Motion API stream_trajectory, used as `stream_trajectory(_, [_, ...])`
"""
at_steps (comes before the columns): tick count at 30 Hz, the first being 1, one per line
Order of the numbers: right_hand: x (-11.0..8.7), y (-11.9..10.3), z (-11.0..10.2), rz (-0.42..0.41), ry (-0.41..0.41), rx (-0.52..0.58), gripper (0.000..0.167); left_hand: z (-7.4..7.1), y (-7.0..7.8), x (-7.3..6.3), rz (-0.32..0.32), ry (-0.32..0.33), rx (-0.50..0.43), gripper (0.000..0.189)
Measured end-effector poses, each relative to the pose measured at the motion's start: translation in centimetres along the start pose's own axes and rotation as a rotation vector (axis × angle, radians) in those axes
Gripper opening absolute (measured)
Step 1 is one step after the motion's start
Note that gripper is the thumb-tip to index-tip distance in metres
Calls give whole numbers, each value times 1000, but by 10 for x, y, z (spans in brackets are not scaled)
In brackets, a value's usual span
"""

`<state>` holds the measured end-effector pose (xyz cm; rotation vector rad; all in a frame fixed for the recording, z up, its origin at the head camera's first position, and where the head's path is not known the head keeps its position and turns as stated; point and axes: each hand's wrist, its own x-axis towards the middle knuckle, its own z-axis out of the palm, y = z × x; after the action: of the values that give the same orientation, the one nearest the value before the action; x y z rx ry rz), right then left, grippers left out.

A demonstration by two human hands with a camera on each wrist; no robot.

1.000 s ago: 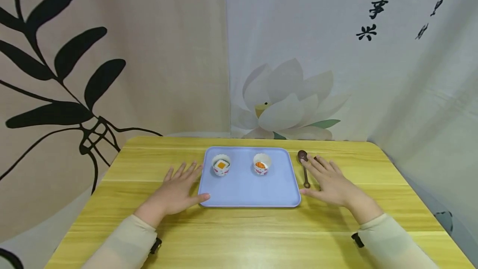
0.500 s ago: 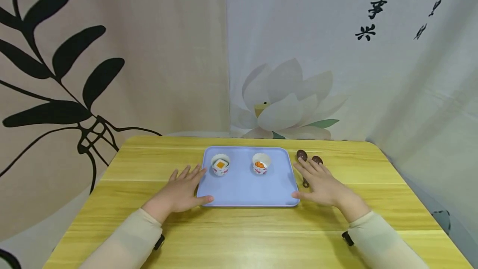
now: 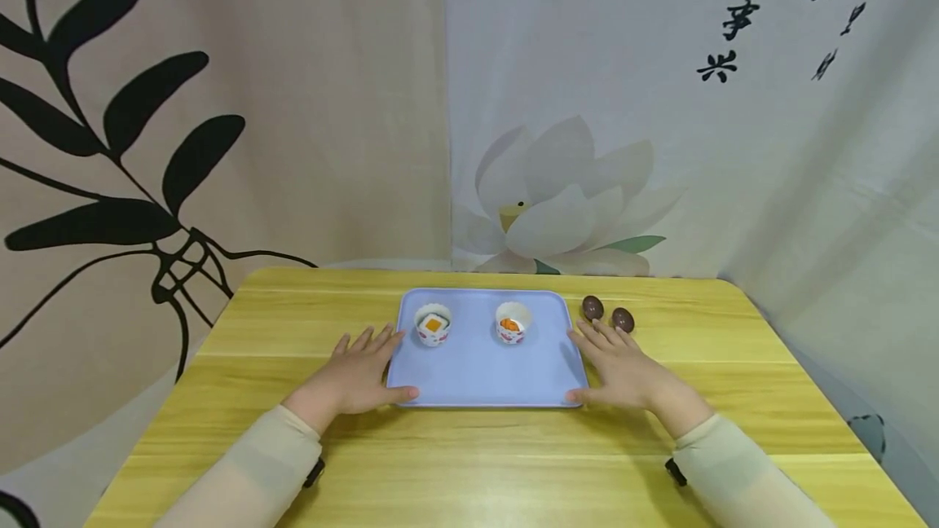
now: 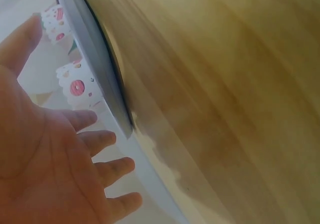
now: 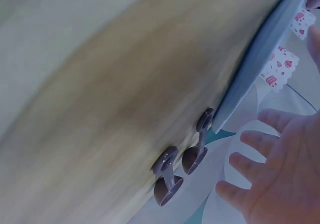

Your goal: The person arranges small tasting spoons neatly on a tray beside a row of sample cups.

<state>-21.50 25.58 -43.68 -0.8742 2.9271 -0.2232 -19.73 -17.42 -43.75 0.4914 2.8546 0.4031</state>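
Left hand [image 3: 359, 380]: the fingers are spread and nearly straight, with nothing gripped; they are placed at the tray's left edge, the thumb set across its near left corner, slightly farther right than a second ago.
Right hand [image 3: 627, 369]: the fingers are likewise fanned out and nothing is held; the tray's right edge is reached by them, whereas a second ago they were held farther right, beside it.
Contact: whether the tray is pressed by either hand cannot be told.
Tray [image 3: 487, 377]: pale blue, it is laid flat on the wooden surface [image 3: 469, 471] between the hands, its place seemingly unchanged.
Left cup [image 3: 434, 337]: stood on the tray, an orange-topped white piece [image 3: 434, 323] contained.
Right cup [image 3: 511, 336]: stood well apart from it, orange bits [image 3: 509, 324] contained.
Spoons [image 3: 623, 319]: two brown ones are laid right of the tray; both bowls are now exposed, while the handle seen earlier is covered in the head view.
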Motion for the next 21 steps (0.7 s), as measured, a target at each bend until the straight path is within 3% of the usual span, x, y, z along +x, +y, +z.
stream_trajectory(21, [7, -4, 2, 24, -107, 26, 111, 3, 2, 3, 24, -4, 27, 114])
